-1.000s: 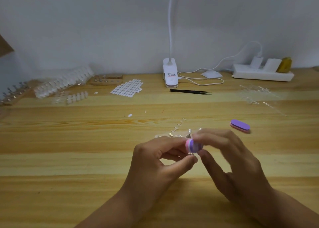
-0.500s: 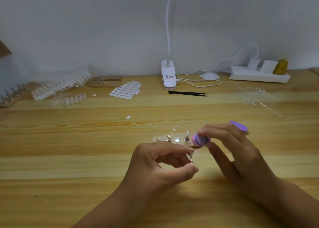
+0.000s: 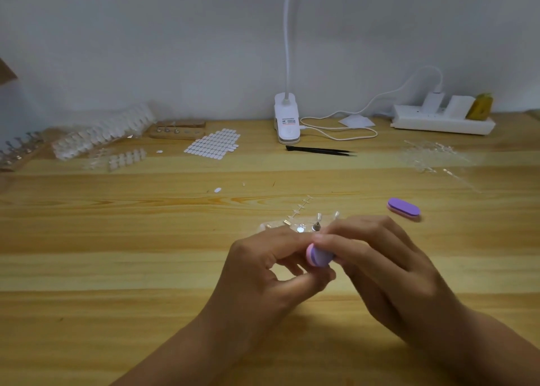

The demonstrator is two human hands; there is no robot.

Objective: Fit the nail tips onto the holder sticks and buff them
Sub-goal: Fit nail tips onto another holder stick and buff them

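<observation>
My right hand point(image 3: 388, 266) pinches a small purple and pink buffer block point(image 3: 318, 256) between thumb and fingers. My left hand point(image 3: 263, 277) is closed just left of it, thumb and forefinger pinched on a thin holder stick that the buffer and my fingers hide. The buffer presses against the spot where the left fingertips meet. Just behind the hands lies a clear holder base point(image 3: 301, 226) with small metal sticks and nail tips on it. A second purple buffer point(image 3: 403, 208) lies on the table to the right.
At the back left are rows of clear nail tips point(image 3: 102, 136), a wooden stand point(image 3: 178, 131) and a sheet of adhesive tabs point(image 3: 214, 144). Black tweezers point(image 3: 320, 151), a clip lamp point(image 3: 287, 122), a power strip point(image 3: 442, 121) and clear plastic sprues point(image 3: 432, 156) are further back.
The buffer went up and right away from my left fingers, then came back down and left against them. My left hand stayed nearly in place.
</observation>
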